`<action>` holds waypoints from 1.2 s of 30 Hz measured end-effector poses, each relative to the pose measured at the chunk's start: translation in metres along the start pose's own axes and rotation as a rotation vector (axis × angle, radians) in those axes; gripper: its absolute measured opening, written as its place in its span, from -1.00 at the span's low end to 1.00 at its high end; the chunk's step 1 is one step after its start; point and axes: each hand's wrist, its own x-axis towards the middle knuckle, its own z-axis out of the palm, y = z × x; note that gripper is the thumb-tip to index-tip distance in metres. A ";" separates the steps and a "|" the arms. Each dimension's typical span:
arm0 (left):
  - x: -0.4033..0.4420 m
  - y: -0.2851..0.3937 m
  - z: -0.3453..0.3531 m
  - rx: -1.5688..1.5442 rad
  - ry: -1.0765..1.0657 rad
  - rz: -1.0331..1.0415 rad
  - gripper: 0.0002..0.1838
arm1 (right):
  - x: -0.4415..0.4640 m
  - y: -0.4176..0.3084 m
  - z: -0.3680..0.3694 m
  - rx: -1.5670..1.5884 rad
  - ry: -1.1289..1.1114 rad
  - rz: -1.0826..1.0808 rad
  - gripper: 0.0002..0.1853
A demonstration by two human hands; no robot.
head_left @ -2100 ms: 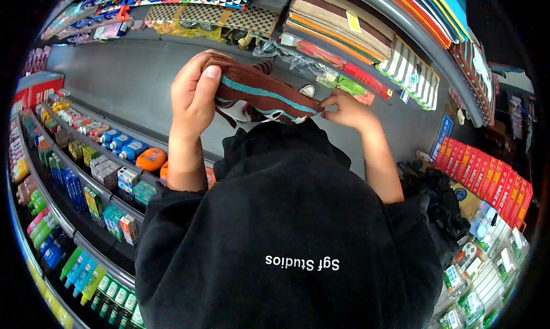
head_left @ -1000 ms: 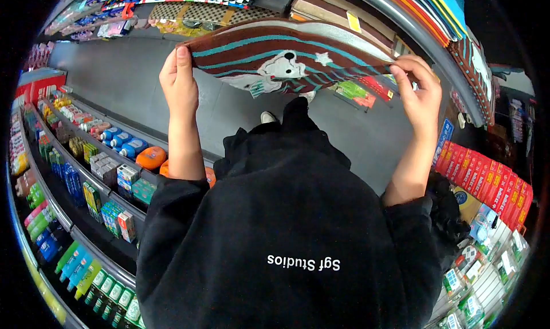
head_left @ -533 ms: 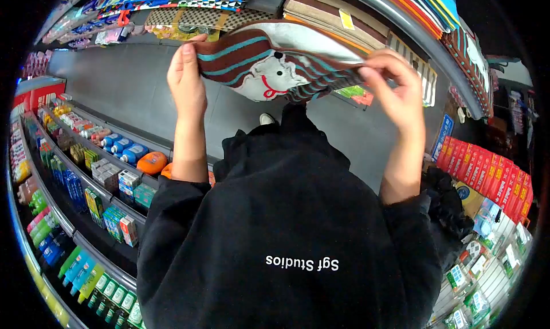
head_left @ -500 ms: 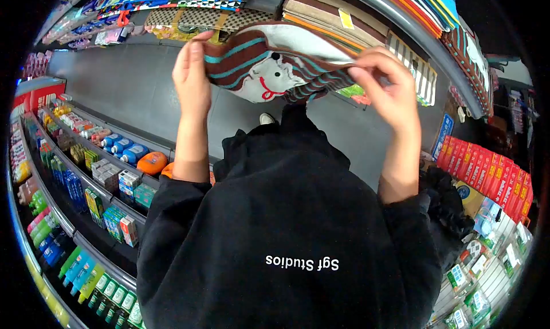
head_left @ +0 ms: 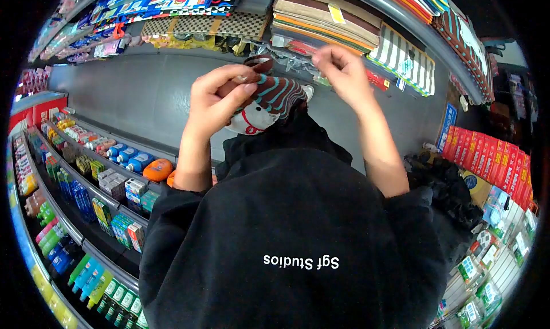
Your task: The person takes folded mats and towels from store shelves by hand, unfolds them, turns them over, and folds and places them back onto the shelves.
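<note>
Brown knit cloth (head_left: 282,93) with teal stripes is bunched in the grip of the left hand (head_left: 213,106), pinched between thumb and fingers near one edge. Held that way, it presumably hangs by its own weight, which would explain the loose folds and the pale animal figure (head_left: 256,120) with its red line showing only in part. It sits in front of the person's body, above the grey floor (head_left: 143,79); whether its lower folds touch the black shirt (head_left: 292,208) I cannot tell.

The right hand (head_left: 348,79) is apart from the cloth, raised, fingers loosely curled with nothing visible in them. One hand seems enough to support so soft a thing.

Beyond it, folded mats (head_left: 321,11) lie stacked flat on a shelf, probably so that their coloured edges can be compared, with a yellow tag (head_left: 336,14) on the front. A grey-and-white striped mat (head_left: 403,61) hangs over the edge beside them, likely to show its pattern. On the left, blue bottles (head_left: 139,162) and an orange bottle (head_left: 158,169) stand in line along a shelf. Red boxes (head_left: 487,165) form a neat row at the right.
</note>
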 end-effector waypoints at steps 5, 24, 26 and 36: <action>-0.009 0.008 -0.012 -0.036 0.063 0.101 -0.84 | -0.028 0.059 0.003 -0.229 -0.116 0.203 -0.80; -0.023 -0.015 -0.063 -0.220 0.238 0.218 -0.71 | -0.028 0.115 0.003 0.742 0.112 0.704 -0.78; -0.025 -0.018 -0.066 -0.185 0.253 0.208 -0.72 | -0.033 0.126 0.000 0.911 0.126 0.737 -0.75; -0.016 -0.018 -0.061 -0.236 0.268 0.238 -0.75 | -0.045 0.106 0.019 0.864 0.077 0.652 -0.71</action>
